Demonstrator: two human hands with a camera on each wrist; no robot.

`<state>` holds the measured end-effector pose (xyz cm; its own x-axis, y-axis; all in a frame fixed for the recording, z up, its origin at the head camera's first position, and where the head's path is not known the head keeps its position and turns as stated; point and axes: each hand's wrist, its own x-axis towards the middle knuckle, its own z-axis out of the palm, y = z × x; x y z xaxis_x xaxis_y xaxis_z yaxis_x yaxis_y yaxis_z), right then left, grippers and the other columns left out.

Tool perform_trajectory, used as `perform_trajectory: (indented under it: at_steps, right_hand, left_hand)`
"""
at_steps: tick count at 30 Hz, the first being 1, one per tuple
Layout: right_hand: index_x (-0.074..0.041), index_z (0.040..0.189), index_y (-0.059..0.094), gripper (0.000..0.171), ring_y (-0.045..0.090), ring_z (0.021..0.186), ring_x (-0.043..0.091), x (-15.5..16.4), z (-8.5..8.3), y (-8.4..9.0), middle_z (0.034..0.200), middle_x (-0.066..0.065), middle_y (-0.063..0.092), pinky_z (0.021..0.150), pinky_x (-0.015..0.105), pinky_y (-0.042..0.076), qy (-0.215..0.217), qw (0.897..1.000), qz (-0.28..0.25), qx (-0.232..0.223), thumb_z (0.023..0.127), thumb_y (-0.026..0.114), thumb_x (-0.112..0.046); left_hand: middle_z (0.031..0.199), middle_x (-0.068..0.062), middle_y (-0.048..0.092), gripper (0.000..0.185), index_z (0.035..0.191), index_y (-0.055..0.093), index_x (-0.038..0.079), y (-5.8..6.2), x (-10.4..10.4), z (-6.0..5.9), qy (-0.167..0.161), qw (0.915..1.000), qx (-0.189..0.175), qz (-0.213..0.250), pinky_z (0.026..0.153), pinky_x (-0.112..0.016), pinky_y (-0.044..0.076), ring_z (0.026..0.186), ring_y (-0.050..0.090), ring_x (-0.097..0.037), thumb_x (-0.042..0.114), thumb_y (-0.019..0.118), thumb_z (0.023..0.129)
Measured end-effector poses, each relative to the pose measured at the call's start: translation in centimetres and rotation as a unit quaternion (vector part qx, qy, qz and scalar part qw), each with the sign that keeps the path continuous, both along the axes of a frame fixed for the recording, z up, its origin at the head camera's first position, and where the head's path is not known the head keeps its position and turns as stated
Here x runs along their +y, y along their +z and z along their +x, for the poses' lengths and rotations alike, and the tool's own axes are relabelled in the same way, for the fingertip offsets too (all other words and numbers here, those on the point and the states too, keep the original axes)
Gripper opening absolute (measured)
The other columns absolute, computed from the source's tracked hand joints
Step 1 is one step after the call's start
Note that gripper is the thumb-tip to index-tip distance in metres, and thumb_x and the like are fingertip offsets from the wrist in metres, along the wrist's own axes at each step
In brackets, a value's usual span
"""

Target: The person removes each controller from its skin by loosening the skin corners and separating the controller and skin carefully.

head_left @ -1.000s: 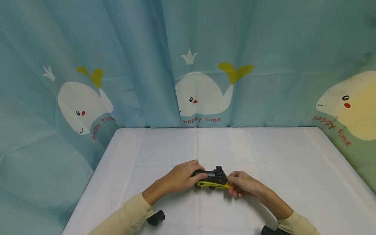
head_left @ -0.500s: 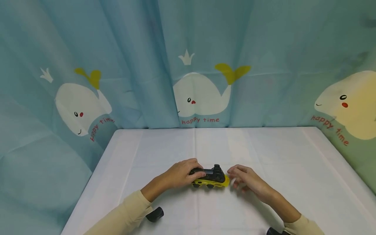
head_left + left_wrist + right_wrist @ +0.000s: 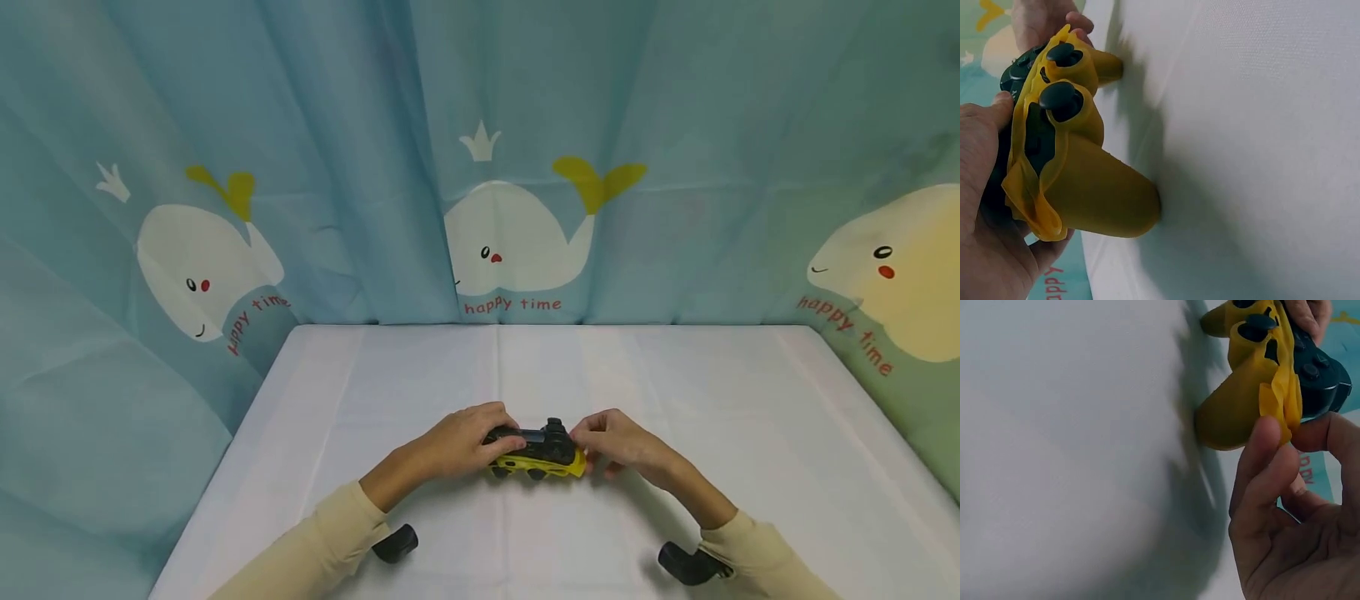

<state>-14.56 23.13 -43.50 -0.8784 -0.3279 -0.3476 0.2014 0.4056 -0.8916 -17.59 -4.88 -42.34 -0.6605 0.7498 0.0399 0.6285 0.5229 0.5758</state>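
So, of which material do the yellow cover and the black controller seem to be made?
Yellow cover: probably silicone or soft rubber, mostly matt; its thin, loose edge folds and bunches up, which suggests a flexible skin.
Black controller: most likely hard plastic, smooth with a faint sheen; its shell has firm, clean curves without folds.
The exact types cannot be told by look alone.

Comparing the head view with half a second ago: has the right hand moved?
Yes. Judged against the white table, the right hand has shifted left, toward the middle crease, and slightly toward the far edge.
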Motion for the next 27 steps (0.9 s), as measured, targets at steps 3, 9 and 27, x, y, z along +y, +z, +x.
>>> perform_trajectory:
  at_steps: [3, 9, 27]
  right_hand:
    - [-0.002, 0.099, 0.069, 0.020, 0.059, 0.070, 0.019, -0.4, 0.3, -0.6, 0.077, 0.005, 0.063, 0.053, 0.029, 0.048, -0.014, 1.000, 0.007, 0.010, 0.097, 0.060, -0.020]
    - [-0.002, 0.109, 0.064, 0.013, 0.058, 0.086, 0.020, -1.1, 2.5, -1.5, 0.097, 0.006, 0.061, 0.070, 0.032, 0.050, -0.078, 0.975, 0.024, 0.206, 0.097, 0.064, -0.005]
    - [-0.019, 0.144, 0.051, 0.081, 0.055, 0.118, 0.030, -4.3, 2.6, -1.6, 0.145, 0.013, 0.042, 0.093, 0.054, 0.044, 0.112, 0.843, 0.212, 0.481, 0.074, 0.092, -0.023]
  left_hand:
    - [0.094, 0.012, 0.055, 0.030, 0.114, 0.072, 0.015, 0.0, -0.1, -0.1, 0.000, 1.0000, 0.000, -0.004, 0.069, -0.024, 0.046, 0.079, 0.052, -0.004, 0.039, 0.059, 0.104]
    - [0.104, 0.009, 0.059, 0.041, 0.127, 0.065, 0.012, -0.4, 0.3, -0.3, 0.036, 0.9990, -0.023, 0.015, 0.077, -0.028, 0.049, 0.087, 0.056, -0.006, 0.045, 0.057, 0.104]
    - [0.127, -0.007, 0.067, 0.060, 0.145, 0.053, 0.011, -1.9, -2.9, 2.6, 0.185, 0.9765, -0.075, 0.082, 0.089, -0.048, 0.052, 0.110, 0.066, -0.026, 0.051, 0.059, 0.101]
